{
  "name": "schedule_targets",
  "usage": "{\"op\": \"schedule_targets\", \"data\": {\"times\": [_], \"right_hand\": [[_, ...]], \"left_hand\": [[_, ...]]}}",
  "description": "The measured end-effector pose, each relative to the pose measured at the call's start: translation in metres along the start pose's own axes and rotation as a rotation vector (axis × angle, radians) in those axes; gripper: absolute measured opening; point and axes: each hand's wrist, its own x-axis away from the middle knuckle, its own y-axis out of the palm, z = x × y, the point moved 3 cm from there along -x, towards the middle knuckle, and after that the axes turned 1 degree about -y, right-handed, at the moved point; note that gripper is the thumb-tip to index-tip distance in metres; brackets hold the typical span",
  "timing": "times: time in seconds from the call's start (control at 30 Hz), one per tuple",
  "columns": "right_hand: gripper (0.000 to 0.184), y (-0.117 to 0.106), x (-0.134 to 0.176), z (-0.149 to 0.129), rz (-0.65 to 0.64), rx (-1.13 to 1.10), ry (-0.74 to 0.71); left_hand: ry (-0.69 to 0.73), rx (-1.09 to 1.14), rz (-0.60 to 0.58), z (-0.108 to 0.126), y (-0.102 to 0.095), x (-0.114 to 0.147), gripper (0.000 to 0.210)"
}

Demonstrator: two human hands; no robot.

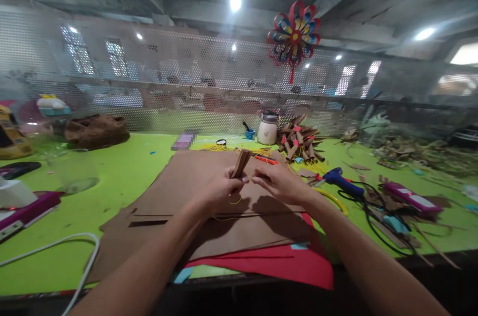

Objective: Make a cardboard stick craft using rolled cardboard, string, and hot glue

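My left hand (225,185) is closed around a folded strip of brown paper-like sheet (242,162), which sticks up above the fist, tilted slightly right. A thin yellow thread (235,201) loops below that hand. Close by on the right, my right hand (274,181) has its fingertips pressed together; what they pinch, if anything, is too small to make out. Both hands are above a stack of large brown sheets (179,176). Red sheet material (313,266) shows from under the stack at the front.
Behind the sheets are an orange-handled tool (266,159), a jar (268,129) and a pile of brown rolls with red bits (300,141). A blue glue gun (343,182) with a black cord lies right, near a purple power strip (413,198). A clear cup (78,171) stands left.
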Motion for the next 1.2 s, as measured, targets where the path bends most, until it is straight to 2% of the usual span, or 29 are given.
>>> {"op": "schedule_targets", "data": {"times": [0.13, 0.3, 0.43, 0.5, 0.6, 0.67, 0.87, 1.03, 1.2], "right_hand": [[0.021, 0.001, 0.004, 0.011, -0.017, -0.107, -0.007], [0.022, 0.001, 0.004, 0.027, 0.066, -0.145, 0.035], [0.022, -0.003, 0.002, 0.034, 0.127, -0.230, 0.109], [0.024, -0.005, 0.002, 0.035, 0.099, -0.292, 0.140], [0.032, -0.003, 0.004, 0.034, -0.039, -0.349, 0.144], [0.034, -0.003, 0.005, 0.035, -0.061, -0.385, 0.145], [0.038, -0.003, 0.005, 0.047, 0.110, -0.460, 0.258], [0.037, 0.003, 0.002, 0.053, 0.165, -0.512, 0.266], [0.035, 0.006, 0.002, 0.054, 0.184, -0.527, 0.257]], "left_hand": [[-0.007, -0.001, 0.035, 0.000, -0.001, 0.000, 0.017], [-0.010, 0.042, 0.055, 0.002, -0.005, -0.001, 0.021], [-0.060, 0.164, 0.053, 0.000, -0.008, -0.001, 0.020], [-0.089, 0.240, 0.031, -0.003, -0.009, -0.001, 0.022], [-0.114, 0.319, -0.021, -0.007, -0.010, -0.002, 0.024], [-0.131, 0.346, -0.059, -0.010, -0.010, -0.002, 0.026], [-0.180, 0.382, -0.170, -0.006, -0.003, 0.002, 0.027], [-0.250, 0.460, -0.209, -0.001, 0.001, 0.006, 0.040], [-0.268, 0.522, -0.232, 0.001, 0.000, 0.008, 0.041]]}}
